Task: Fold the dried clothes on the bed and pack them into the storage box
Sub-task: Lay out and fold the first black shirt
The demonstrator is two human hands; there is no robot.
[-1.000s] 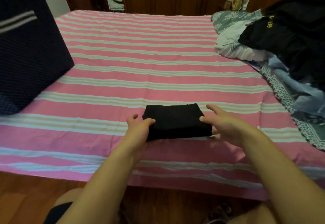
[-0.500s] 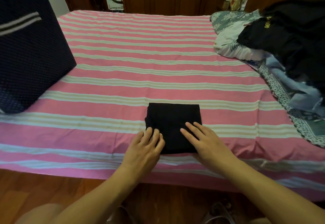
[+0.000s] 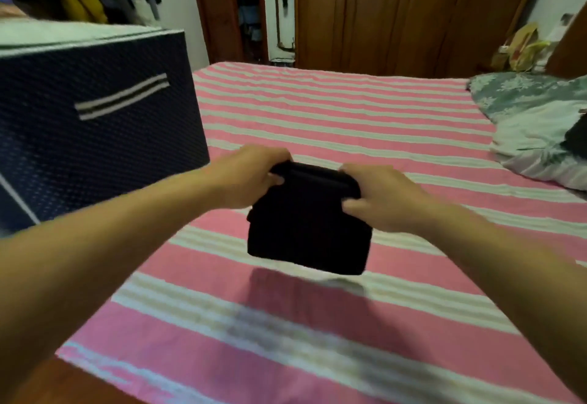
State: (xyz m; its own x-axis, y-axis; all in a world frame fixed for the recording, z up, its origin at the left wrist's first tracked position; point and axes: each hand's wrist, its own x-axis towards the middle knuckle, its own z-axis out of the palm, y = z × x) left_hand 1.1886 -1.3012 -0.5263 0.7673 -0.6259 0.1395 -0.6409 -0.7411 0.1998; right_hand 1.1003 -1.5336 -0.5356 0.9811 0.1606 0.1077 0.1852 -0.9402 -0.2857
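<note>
A folded black garment hangs in the air above the pink and white striped bed, casting a shadow on the sheet. My left hand grips its top left corner and my right hand grips its top right corner. The dark blue dotted storage box with a striped handle stands on the bed at the left, close to my left forearm. Its inside is hidden from here.
A heap of unfolded clothes and a floral blanket lies at the bed's right edge. A brown wooden wardrobe stands behind the bed. Hanging clothes show at the top left. The wooden floor is at the bottom left.
The black garment lay flat on the bed under my pressing hands; now both hands have gripped it and lifted it off the sheet. The view has tilted up and turned left.
</note>
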